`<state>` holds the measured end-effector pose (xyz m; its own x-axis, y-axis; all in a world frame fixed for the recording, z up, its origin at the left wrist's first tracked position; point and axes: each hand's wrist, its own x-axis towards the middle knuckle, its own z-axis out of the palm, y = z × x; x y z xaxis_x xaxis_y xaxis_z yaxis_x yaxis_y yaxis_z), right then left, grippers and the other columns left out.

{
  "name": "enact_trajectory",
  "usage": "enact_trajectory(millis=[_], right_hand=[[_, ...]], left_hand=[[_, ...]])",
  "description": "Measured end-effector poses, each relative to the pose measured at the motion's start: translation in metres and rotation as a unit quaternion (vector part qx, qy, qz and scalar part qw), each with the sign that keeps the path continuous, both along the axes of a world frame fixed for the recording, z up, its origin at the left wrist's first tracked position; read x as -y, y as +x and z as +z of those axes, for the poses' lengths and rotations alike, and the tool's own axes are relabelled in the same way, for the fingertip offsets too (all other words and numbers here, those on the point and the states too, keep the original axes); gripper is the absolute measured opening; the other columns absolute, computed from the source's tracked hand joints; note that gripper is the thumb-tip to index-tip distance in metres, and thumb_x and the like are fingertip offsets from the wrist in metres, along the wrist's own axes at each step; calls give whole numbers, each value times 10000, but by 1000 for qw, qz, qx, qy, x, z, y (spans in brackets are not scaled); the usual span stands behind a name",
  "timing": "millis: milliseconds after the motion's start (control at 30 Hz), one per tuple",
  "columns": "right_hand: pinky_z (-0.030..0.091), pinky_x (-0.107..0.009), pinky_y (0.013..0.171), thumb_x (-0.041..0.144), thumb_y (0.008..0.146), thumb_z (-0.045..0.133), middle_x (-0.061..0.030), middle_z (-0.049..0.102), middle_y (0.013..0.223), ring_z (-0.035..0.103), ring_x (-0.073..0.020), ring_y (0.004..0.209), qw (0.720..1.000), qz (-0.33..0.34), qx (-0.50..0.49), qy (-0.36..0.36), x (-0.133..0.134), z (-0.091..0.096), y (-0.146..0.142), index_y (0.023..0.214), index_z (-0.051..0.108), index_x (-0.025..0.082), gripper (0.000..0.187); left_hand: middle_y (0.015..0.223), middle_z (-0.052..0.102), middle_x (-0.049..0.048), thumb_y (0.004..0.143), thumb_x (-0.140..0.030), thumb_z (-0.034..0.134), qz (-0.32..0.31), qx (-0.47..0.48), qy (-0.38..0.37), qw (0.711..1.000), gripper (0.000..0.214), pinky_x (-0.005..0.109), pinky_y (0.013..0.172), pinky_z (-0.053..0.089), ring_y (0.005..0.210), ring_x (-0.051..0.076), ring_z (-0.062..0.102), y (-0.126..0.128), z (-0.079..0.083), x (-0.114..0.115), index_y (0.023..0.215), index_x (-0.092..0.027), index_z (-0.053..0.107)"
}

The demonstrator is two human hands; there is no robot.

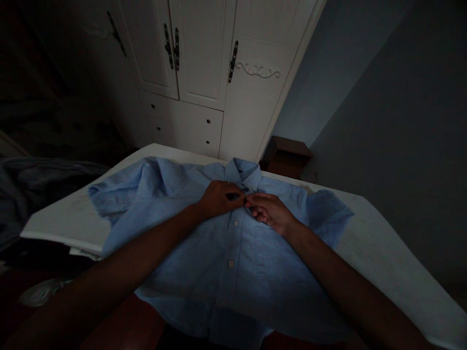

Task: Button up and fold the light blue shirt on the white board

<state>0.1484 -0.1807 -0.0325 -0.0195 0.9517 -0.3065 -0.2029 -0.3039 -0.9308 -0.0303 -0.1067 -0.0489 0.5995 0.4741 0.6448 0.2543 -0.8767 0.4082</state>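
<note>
A light blue short-sleeved shirt (197,253) lies front side up, its collar (243,171) toward the far edge of the white table. Both hands meet on the button placket just below the collar. My left hand (221,198) pinches the placket from the left, thumb and finger together. From the right, my right hand (268,210) grips the same spot with its fingers curled. Whatever button sits between the fingertips is hidden. Lower on the placket, two pale buttons (231,263) show. A chest pocket lies below my right hand.
The white table (368,233) extends on both sides of the shirt. Behind it stands a white wardrobe (197,53) with dark handles. A brown wooden cabinet (288,154) is at the back right. Dark cloth (40,184) is heaped at the left.
</note>
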Motion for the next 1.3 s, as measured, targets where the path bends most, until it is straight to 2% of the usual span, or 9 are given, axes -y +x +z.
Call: enact_trajectory(millis=[167,300,467,700,900,1133,1300], right_hand=[[286,-152,341,276,606,804,-16,669,657,509,-62,450,1000,-5,-4,-24,0,2,-1,706,677,154,203],[304,-155,340,247,583,790,-10,647,605,536,-80,454,1000,-16,1,-23,0,3,-3,693,669,154,189],[322,-162,343,236,569,768,-18,648,591,562,-94,464,999,-27,4,-24,-1,3,-6,661,661,149,165],[305,-159,340,258,556,753,-13,636,575,565,-93,456,999,-36,27,-14,-1,1,-8,672,663,138,189],[311,-169,345,277,542,756,7,615,560,548,-91,447,999,-31,33,-7,-1,1,-8,685,663,139,219],[258,-166,355,259,539,751,24,575,531,491,-71,442,998,-39,39,-11,-1,3,-8,664,654,140,197],[298,-165,391,254,521,770,33,557,529,467,-59,458,999,-46,28,-10,-3,2,-8,652,655,139,208]], left_hand=[[737,748,24,843,-300,621,-2,-1,3,1000,193,223,589,480,616,123,663,0,0,0,785,-165,745],[754,749,26,825,-264,629,-2,-14,-24,1000,155,230,614,487,648,133,673,-1,3,2,798,-164,744],[766,748,17,825,-294,633,-1,22,-117,993,162,227,624,489,674,132,673,3,7,3,813,-168,734],[602,657,-3,819,-393,619,6,29,-222,975,303,204,515,398,559,105,569,7,5,-2,673,-142,706],[554,575,-21,809,-392,587,8,26,-237,971,321,196,489,339,534,90,482,6,8,-1,632,-138,671],[548,530,-26,797,-400,574,18,26,-254,967,329,199,489,315,534,89,450,7,9,1,608,-139,639],[531,456,-39,797,-421,565,8,33,-261,965,362,201,491,301,528,86,416,5,11,-2,559,-149,554]])
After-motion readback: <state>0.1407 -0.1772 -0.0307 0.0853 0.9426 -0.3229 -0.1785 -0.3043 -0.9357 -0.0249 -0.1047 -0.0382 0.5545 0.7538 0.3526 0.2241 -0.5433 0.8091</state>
